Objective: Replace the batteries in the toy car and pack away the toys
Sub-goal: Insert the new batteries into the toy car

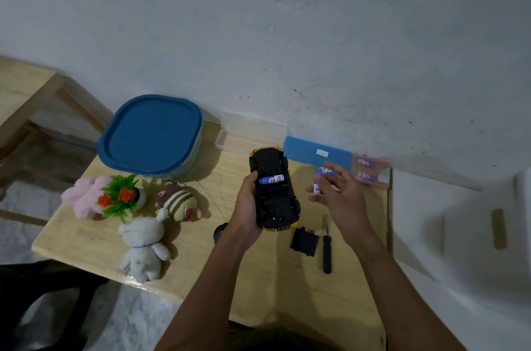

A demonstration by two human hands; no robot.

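Left hand (246, 208) grips upturned toy car (280, 204); right hand (343, 195) holds a battery (317, 185).

On the worktop (201, 264), the lidded box (150, 133) sits behind the plush toys (143, 247); the screwdriver (327, 247) lies right of the battery cover (305, 241).

BLUR: right hand (342, 201) and batteries (317, 185) held in it, right of toy car (275, 195) | BLUR: battery pack (370, 172), far right of toy car, print unreadable | TOO SMALL: label (322, 153) on blue card (304, 149) behind toy car | HIDDEN: dark round thing (219, 231) left of toy car, under left hand (247, 207) at wrist | CUT OFF: forearms (402, 293), by bottom edge
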